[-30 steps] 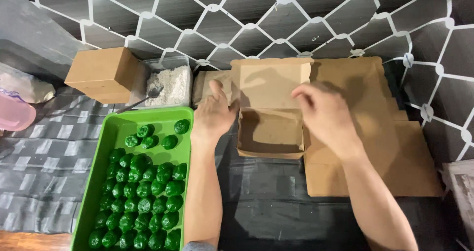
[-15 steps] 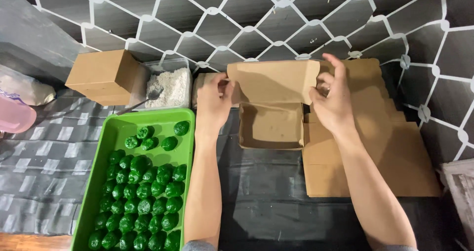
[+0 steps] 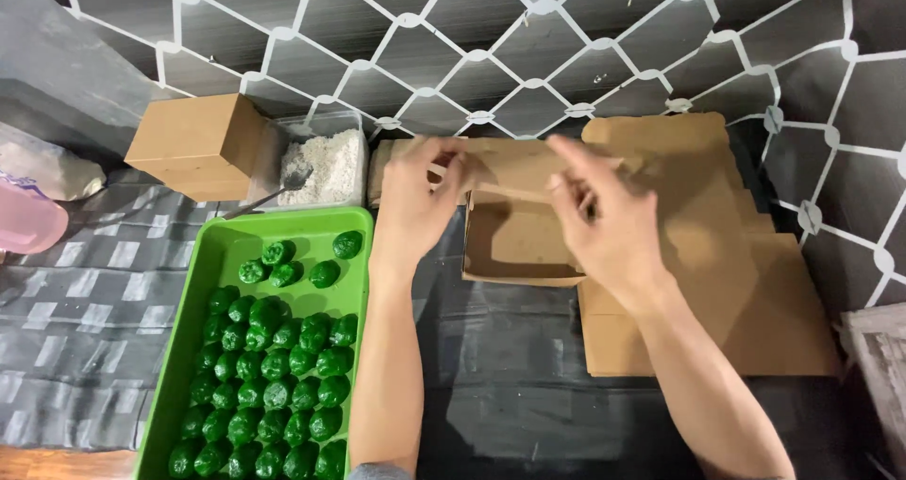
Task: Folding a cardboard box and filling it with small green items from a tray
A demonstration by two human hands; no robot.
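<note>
Head view: left hand [image 3: 415,206] and right hand [image 3: 604,220] pinch the box [image 3: 519,244] flap, I think; rough folding could tear it.

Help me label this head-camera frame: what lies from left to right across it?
Pink tub → closed cardboard box → green tray of green balls → left hand → open cardboard box → right hand → flat cardboard stack.
</note>
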